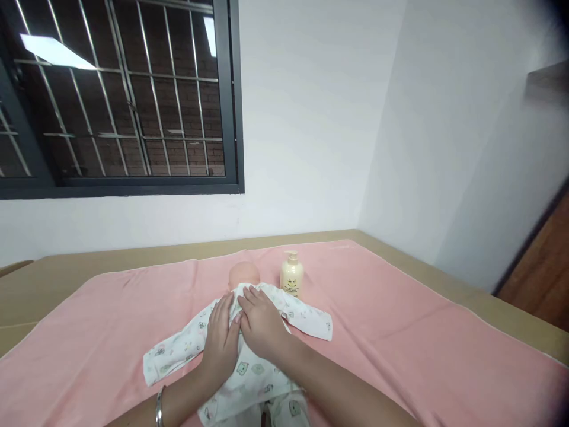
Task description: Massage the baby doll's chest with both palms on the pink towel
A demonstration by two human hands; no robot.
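Observation:
A baby doll (244, 274) lies with its bald head away from me, no facial features showing. It wears a white long-sleeved top (260, 369) printed with small animals, the sleeves spread to both sides. My left hand (221, 335) rests flat on the upper part of the top, fingers stretched toward the head. Beside it, my right hand (262, 323) also lies flat on the cloth, its thumb side touching the left thumb. Matching trousers (291, 409) show at the bottom edge, partly hidden by my right forearm. A cream pump bottle (291, 274) stands upright just right of the doll's head.
A pink cloth (382, 332) covers most of the tan surface (311, 236) under the doll. White walls (311, 118) meet in a corner behind it. A dark-framed window (235, 118) with metal bars is at upper left. Brown wood (540, 273) shows at the right edge.

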